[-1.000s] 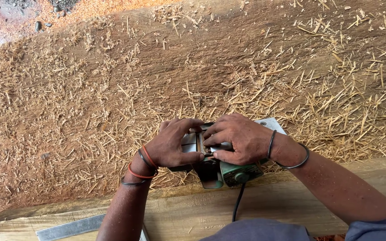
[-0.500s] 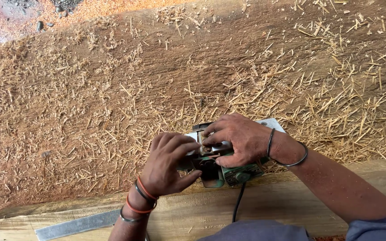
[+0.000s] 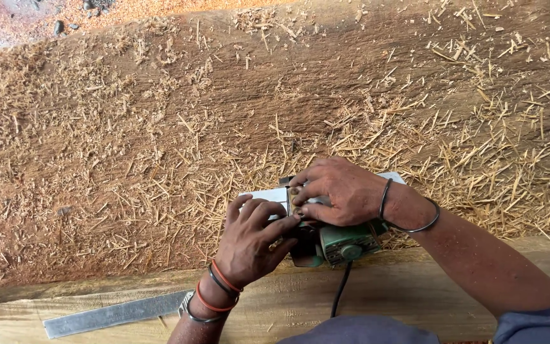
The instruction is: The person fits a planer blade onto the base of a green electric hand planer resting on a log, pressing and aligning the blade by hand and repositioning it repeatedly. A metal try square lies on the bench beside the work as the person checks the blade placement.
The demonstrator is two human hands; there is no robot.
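**A:** What did the person's hands hold?

**B:** Both rested on a green, boxy electric hand planer with a pale metal top (image 3: 326,226), which sat on the near edge of a long, pale wooden plank (image 3: 415,290). The left hand (image 3: 253,242), with red and black bangles at the wrist, lay spread and flat over the tool's front, apparently to press it down. The right hand (image 3: 342,191), wearing thin dark wire bangles, was curled over the top, its fingertips pinched together at a small part there; what part was too small to tell.

**A:** And around them?

**B:** A black cord (image 3: 340,286) ran from the tool toward the person. A flat grey metal ruler (image 3: 116,314) lay on the plank to the left, well apart. Beyond, straw-coloured wood shavings (image 3: 160,185) covered the brown ground.
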